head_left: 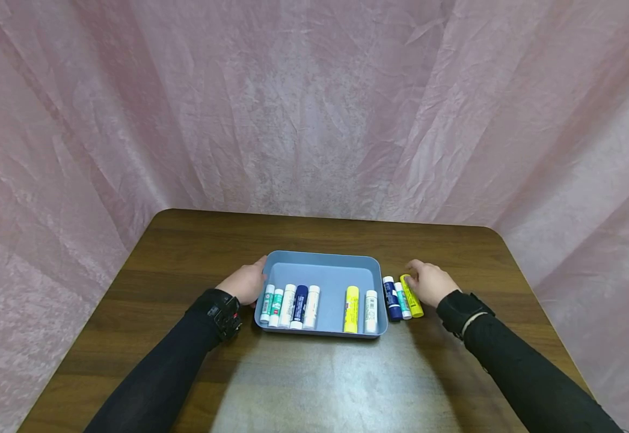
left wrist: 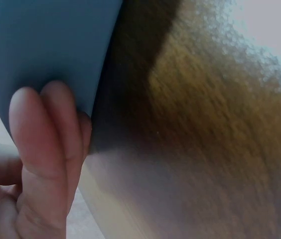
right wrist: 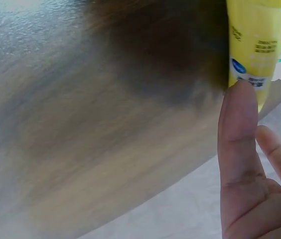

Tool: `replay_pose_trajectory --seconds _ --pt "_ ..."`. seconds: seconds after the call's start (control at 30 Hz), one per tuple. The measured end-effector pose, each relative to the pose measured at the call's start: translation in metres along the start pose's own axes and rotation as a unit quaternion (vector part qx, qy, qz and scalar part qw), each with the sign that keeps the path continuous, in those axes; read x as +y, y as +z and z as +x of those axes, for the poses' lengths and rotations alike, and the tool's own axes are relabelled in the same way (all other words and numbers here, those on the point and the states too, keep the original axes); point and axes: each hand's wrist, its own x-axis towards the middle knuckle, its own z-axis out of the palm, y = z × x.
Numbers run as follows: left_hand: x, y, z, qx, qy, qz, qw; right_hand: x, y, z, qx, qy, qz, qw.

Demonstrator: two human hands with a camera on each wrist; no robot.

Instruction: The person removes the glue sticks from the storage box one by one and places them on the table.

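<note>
My left hand [head_left: 245, 284] rests against the left end of a shallow blue-grey tray [head_left: 322, 267]. In the left wrist view its fingers [left wrist: 41, 134] touch the tray's outer wall. Glue sticks lie in the tray: several on its left, including a navy one [head_left: 299, 307], then a yellow one [head_left: 351, 309] and a white one [head_left: 371, 311] on its right. Beside the tray, my right hand [head_left: 432, 284] touches another yellow glue stick [head_left: 412, 296]; in the right wrist view one straight finger [right wrist: 240, 119] meets its side. Whether the thumb touches it is unclear.
Left of that yellow stick lie a white-and-teal glue stick [head_left: 403, 300] and a navy one [head_left: 392, 299], close to the tray's right wall. Everything stands on a brown wooden table [head_left: 314, 228] with rounded far corners. Pink curtains [head_left: 314, 108] hang behind it.
</note>
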Motion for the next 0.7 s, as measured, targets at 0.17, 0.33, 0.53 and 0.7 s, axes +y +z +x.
replay_pose_trajectory --seconds 0.17,0.33,0.53,0.7 --pt "-0.002 0.000 0.000 0.005 0.002 -0.002 1.0000 -0.011 -0.005 0.001 0.005 0.005 0.002 1.000" --pt "-0.002 -0.001 -0.001 0.007 0.006 -0.009 0.9999 -0.027 -0.010 0.000 0.002 -0.001 0.014 1.000" --pt "-0.003 -0.001 -0.002 0.005 0.005 -0.010 0.9999 -0.048 -0.009 -0.002 0.006 -0.026 0.025 0.999" --pt "-0.003 -0.002 -0.001 0.003 0.001 -0.009 1.0000 -0.062 -0.004 -0.006 0.014 -0.055 0.019 0.998"
